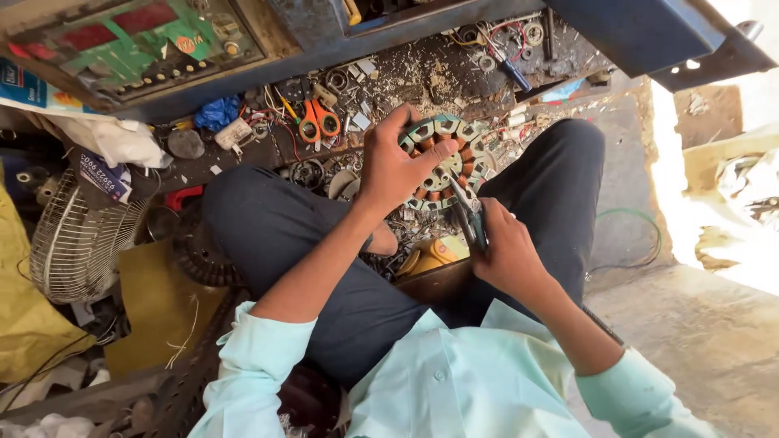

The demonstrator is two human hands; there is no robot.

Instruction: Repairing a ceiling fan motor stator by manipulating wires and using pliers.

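Stator is mid-rework: a round fan-type core with copper windings, still seated in its slots as far as I can see, green-grey insulation caps on most poles. No coil looks pulled free yet, and no loose wire hangs off it that I can make out. Judging by that, the work on the windings is early or partway, most of it left.

Position: stator sits tilted, propped between the person's raised knees, at the near edge of the cluttered blue workbench, above the gap between the legs.

Left hand: wrapped over the stator's left rim, thumb lying across the face, fingers behind. Firm grasp, steadying it. Forearm comes up diagonally from the lower left, sleeve pushed back.

Right hand: closed around the handles of dark pliers, tip pointing up-left into the lower right edge of the stator. Can't tell whether the nose is biting a wire or just touching. Wrist bent inward, elbow tucked by the right thigh.

Orange-handled scissors lie on the bench's front edge, just left of the stator. Wire fan guard sits on the floor, far left.
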